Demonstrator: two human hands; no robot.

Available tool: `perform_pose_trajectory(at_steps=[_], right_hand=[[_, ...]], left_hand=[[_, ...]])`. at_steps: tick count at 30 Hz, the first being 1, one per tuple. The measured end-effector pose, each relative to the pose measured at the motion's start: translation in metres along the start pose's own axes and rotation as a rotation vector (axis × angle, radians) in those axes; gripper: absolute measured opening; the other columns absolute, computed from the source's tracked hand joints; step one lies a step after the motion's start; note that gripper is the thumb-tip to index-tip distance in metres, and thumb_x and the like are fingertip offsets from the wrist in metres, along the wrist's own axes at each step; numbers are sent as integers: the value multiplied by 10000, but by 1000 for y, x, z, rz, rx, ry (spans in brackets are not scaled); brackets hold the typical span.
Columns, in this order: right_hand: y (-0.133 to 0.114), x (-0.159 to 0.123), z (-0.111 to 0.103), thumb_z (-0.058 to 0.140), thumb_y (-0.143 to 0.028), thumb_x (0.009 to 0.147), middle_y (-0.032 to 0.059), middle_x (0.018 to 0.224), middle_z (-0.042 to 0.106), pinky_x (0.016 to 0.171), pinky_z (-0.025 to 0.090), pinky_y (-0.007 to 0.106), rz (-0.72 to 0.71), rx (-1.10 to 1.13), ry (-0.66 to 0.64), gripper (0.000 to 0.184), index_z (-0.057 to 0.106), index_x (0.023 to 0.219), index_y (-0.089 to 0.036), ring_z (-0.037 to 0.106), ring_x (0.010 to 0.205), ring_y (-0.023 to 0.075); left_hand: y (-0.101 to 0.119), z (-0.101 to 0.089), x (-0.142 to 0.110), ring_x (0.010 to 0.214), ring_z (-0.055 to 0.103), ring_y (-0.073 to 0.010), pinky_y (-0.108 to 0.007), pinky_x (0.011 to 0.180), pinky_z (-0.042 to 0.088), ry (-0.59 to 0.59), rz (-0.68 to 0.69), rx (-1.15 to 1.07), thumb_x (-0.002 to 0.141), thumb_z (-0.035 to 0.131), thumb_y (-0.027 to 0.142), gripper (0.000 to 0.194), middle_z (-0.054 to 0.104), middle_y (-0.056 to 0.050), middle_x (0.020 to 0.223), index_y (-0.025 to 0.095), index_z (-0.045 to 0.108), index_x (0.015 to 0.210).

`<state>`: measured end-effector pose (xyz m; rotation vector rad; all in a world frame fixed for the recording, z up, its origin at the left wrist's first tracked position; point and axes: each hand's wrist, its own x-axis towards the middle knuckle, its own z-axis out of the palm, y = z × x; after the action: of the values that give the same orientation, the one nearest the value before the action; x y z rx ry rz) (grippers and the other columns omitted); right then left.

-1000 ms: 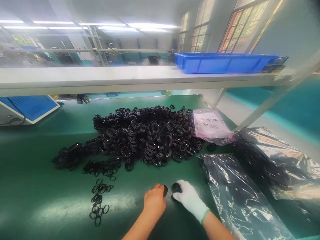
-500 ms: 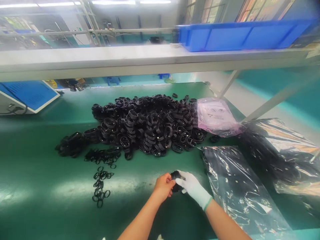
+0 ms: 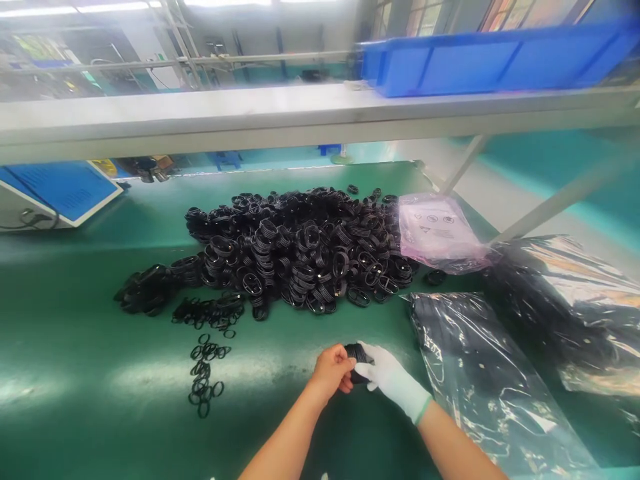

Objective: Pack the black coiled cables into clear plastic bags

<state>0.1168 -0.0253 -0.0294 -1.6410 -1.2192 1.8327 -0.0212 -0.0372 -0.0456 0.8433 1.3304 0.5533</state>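
A coiled black cable is held upright between my two hands over the front of the green table. My bare left hand grips its left side, thumb and fingers pressed together. On the other side, my right hand, in a white glove with a green cuff, closes around the coil. Behind them lies a large heap of similar coiled black cables. Small thin black rings are scattered on the table to the left, with a denser cluster of them near the heap.
Right of my hands lies a clear plastic bag of black items, with more filled bags beyond it. A pinkish bag touches the heap. A white shelf crosses above, carrying blue bins. A blue-and-white box stands far left.
The view has shifted slightly, so most things appear a little further right. Both hands still hold the coiled cable, with only a slight change in finger position.
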Motion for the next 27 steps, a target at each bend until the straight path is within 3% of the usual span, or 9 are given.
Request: perform_pose_trajectory(at_steps=[6, 9, 11, 12, 13, 16, 20, 24, 27], right_hand=[[14, 11, 10, 609, -246, 585, 32, 745, 620, 436, 390, 239, 11, -147, 134, 475, 560, 1057, -219, 564, 599, 163], [18, 14, 12, 585, -211, 582, 56, 835, 635, 483, 407, 256, 13, -180, 168, 528, 520, 1106, -212, 588, 648, 175], [17, 14, 11, 570, -204, 582, 59, 855, 636, 504, 411, 262, 15, -205, 156, 511, 515, 1090, -205, 593, 662, 177], [15, 13, 10, 563, -203, 582, 59, 851, 637, 508, 410, 264, 16, -218, 143, 494, 517, 1074, -198, 594, 663, 179], [13, 11, 10, 556, -201, 583, 62, 843, 637, 508, 408, 267, 17, -227, 132, 482, 516, 1062, -188, 594, 660, 181], [8, 8, 10, 542, -199, 590, 76, 855, 637, 496, 399, 270, 14, -231, 120, 479, 506, 1065, -161, 586, 636, 177], [8, 7, 10, 557, -208, 600, 56, 855, 632, 506, 394, 250, 7, -224, 142, 473, 517, 1070, -176, 574, 634, 148], [9, 7, 9, 589, -228, 608, 26, 798, 625, 526, 397, 237, -5, -218, 158, 430, 543, 1034, -196, 568, 661, 143], [8, 5, 8, 595, -230, 610, 17, 774, 620, 536, 402, 239, -19, -238, 161, 414, 549, 1020, -194, 560, 659, 141]], left_hand=[[22, -27, -7, 522, 587, -159, -317, 515, 483, 23, -12, 183, 767, 438, 444, 279, 529, 4, 567, 175, 468, 697], [69, -65, -8, 856, 576, -159, -311, 763, 443, 286, 160, 372, 838, 367, 322, 194, 558, -37, 885, 211, 517, 895], [109, -89, -6, 992, 507, -161, -298, 832, 395, 594, 400, 864, 861, 304, 208, 278, 510, -46, 1064, 252, 501, 1052], [127, -99, -4, 1035, 475, -171, -299, 844, 381, 629, 454, 1087, 850, 305, 156, 318, 487, -55, 1112, 249, 500, 1084], [144, -107, -1, 1051, 457, -178, -297, 850, 373, 586, 477, 1252, 834, 329, 126, 317, 479, -61, 1130, 234, 527, 1057], [170, -120, 3, 1004, 481, -179, -281, 828, 374, 479, 483, 1340, 782, 420, 94, 236, 532, -49, 1021, 211, 598, 883], [139, -110, -12, 806, 555, -179, -301, 703, 413, 477, 443, 1233, 763, 503, 226, 99, 560, -25, 874, 217, 575, 830], [60, -68, -25, 434, 502, -80, -202, 474, 382, 261, 90, 433, 712, 559, 274, 107, 484, 70, 534, 207, 488, 671], [15, -32, -21, 323, 458, -72, -177, 364, 348, 213, -2, 253, 732, 529, 317, 171, 409, 103, 443, 207, 413, 672]])
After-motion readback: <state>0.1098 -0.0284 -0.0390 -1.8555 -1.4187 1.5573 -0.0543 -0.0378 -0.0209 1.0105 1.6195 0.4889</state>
